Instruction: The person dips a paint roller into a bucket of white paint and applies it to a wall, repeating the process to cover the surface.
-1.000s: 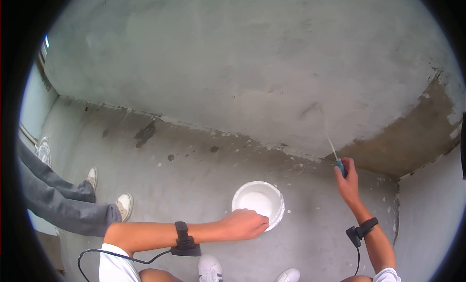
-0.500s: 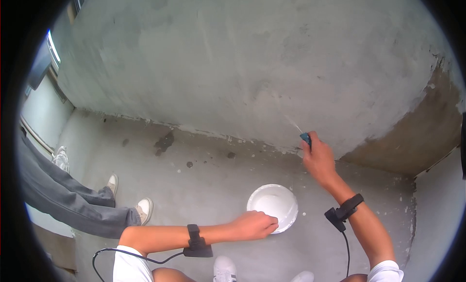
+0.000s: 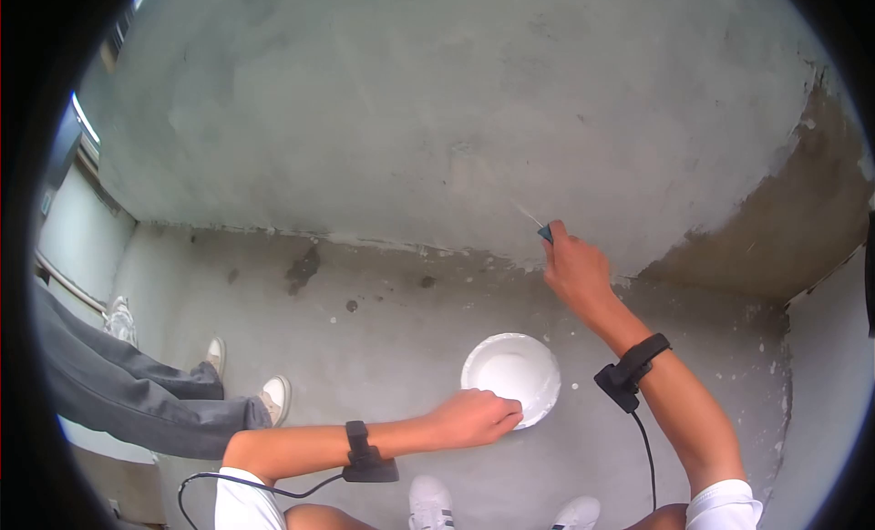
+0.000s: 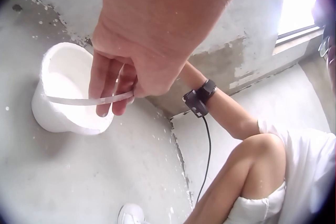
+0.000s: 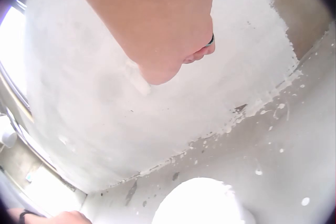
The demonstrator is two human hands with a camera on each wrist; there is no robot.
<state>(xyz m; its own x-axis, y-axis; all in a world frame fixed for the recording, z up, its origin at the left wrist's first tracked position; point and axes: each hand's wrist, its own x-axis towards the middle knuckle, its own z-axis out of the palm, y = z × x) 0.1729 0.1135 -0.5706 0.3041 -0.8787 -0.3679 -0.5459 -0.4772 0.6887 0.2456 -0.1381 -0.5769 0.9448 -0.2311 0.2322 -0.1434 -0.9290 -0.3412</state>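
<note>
In the head view, my left hand [image 3: 472, 418] is over the near edge of a white bucket [image 3: 468, 368] standing on the floor. The left wrist view shows its fingers curled round the bucket's thin white handle [image 4: 79, 101]. My right hand [image 3: 581, 273] grips the blue-green handle of a tool [image 3: 546, 232], whose thin pale blade meets the lower part of the wall [image 3: 365, 120]. From the right wrist view, the tool's pale end [image 5: 138, 80] shows beside the hand [image 5: 170, 58], which hides most of the handle. White material lies inside the bucket.
Another person's grey-trousered legs [image 3: 155, 398] and pale shoes [image 3: 276, 398] are at the left. My own white shoes [image 3: 430, 503] are below the bucket. A brown patch [image 3: 756, 238] marks the wall's right end, beside a side wall [image 3: 834, 348].
My right hand has moved left and upward along the wall with the tool, and its blade has swung leftward. My left hand remains at the bucket's near edge while the head view has shifted.
</note>
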